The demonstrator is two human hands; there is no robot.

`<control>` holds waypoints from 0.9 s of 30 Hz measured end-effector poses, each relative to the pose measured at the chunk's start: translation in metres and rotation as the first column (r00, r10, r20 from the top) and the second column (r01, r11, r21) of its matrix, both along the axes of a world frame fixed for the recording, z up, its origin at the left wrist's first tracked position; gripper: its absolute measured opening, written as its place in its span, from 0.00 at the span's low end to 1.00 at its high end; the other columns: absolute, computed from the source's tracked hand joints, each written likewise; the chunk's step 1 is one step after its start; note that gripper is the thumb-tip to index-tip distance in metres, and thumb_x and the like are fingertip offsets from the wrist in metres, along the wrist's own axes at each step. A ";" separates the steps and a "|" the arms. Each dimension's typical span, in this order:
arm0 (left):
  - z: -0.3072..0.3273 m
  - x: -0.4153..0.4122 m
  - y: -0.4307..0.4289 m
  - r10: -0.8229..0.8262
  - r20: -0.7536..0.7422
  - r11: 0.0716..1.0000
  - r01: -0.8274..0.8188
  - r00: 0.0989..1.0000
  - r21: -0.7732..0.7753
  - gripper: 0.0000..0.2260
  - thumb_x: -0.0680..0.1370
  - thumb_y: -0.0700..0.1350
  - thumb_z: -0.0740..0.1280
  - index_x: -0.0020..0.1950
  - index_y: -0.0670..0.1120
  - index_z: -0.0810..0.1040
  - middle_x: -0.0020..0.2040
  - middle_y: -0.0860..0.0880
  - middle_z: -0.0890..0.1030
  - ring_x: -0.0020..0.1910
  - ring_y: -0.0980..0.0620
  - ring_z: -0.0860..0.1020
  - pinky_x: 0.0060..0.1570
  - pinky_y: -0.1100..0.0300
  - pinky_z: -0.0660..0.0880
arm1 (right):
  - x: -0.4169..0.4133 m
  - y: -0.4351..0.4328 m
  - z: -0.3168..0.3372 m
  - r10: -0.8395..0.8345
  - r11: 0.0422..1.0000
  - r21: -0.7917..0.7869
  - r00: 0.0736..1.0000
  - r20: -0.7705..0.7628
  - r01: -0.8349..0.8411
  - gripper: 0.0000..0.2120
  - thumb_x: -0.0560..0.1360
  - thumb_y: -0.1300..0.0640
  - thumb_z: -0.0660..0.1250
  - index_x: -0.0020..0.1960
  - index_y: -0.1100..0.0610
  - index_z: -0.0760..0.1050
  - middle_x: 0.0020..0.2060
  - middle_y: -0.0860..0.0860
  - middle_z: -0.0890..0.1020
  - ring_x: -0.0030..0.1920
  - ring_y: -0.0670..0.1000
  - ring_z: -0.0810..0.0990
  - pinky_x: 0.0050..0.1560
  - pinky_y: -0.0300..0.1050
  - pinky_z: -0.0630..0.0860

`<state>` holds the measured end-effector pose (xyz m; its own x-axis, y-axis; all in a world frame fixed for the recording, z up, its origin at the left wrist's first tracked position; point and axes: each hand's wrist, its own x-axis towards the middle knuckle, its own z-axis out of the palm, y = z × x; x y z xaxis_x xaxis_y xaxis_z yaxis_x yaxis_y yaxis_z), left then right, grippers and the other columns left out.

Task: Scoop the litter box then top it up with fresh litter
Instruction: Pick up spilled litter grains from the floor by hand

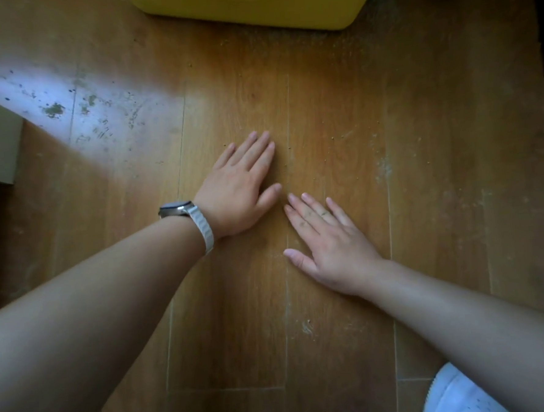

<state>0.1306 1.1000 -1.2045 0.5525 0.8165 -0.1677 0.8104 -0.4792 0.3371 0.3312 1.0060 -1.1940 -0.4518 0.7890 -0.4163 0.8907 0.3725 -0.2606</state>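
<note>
At centre, left hand (237, 188) and right hand (327, 240) lay flat, empty, on the floor (322, 107). Scooping seemed unstarted; the next move needed a reach to the yellow box (252, 6) at top.

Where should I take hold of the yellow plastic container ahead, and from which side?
Probably by its two near corners, coming from the near side: the yellow plastic container shows a broad smooth wall facing you with rounded corners, too wide for one hand. The left hand and right hand lie flat on the wooden floor, holding nothing. No clear handle shows in frame.
</note>
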 end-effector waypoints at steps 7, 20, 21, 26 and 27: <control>0.000 -0.019 0.029 -0.035 -0.123 0.998 0.028 0.992 -0.052 0.38 0.77 0.65 0.48 0.80 0.44 0.49 0.81 0.47 0.47 0.79 0.50 0.44 0.77 0.50 0.43 | -0.014 0.016 -0.002 0.025 0.999 0.042 0.999 0.021 -0.026 0.36 0.79 0.35 0.42 0.79 0.56 0.46 0.79 0.50 0.46 0.78 0.49 0.44 0.77 0.54 0.41; 0.002 -0.019 0.003 -0.201 0.111 0.969 0.214 0.973 -0.125 0.33 0.78 0.57 0.54 0.80 0.43 0.53 0.80 0.46 0.52 0.79 0.52 0.48 0.75 0.58 0.42 | 0.010 0.057 0.006 -0.100 0.993 0.067 0.994 0.048 0.097 0.36 0.79 0.35 0.44 0.79 0.54 0.42 0.79 0.48 0.42 0.78 0.47 0.39 0.76 0.52 0.38; 0.003 -0.020 0.000 -0.166 0.127 0.978 0.180 0.978 -0.105 0.33 0.78 0.57 0.54 0.80 0.42 0.54 0.80 0.46 0.53 0.79 0.52 0.49 0.75 0.58 0.42 | 0.014 0.059 0.007 -0.116 0.992 0.055 0.991 0.067 0.112 0.37 0.79 0.34 0.44 0.79 0.54 0.41 0.79 0.48 0.41 0.78 0.48 0.39 0.76 0.52 0.38; -0.001 -0.039 -0.007 0.035 0.015 0.999 -0.035 0.999 -0.026 0.36 0.77 0.63 0.51 0.80 0.42 0.54 0.80 0.46 0.52 0.79 0.50 0.47 0.77 0.52 0.44 | 0.011 0.067 0.002 -0.091 0.996 0.027 0.989 0.119 0.088 0.38 0.78 0.33 0.41 0.79 0.54 0.38 0.78 0.48 0.38 0.77 0.49 0.37 0.76 0.53 0.37; -0.002 -0.042 -0.010 0.041 -0.022 0.999 -0.042 0.999 -0.032 0.37 0.77 0.64 0.50 0.80 0.42 0.53 0.80 0.46 0.51 0.79 0.51 0.47 0.77 0.52 0.45 | 0.008 0.067 0.001 -0.076 0.997 0.023 0.990 0.117 0.074 0.38 0.78 0.32 0.41 0.79 0.54 0.37 0.78 0.48 0.38 0.77 0.49 0.37 0.76 0.54 0.38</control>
<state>0.0888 1.0898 -1.2066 0.5142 0.8327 -0.2053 0.8365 -0.4341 0.3344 0.3393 1.0729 -1.1927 -0.3399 0.8271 -0.4476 0.9403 0.3074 -0.1459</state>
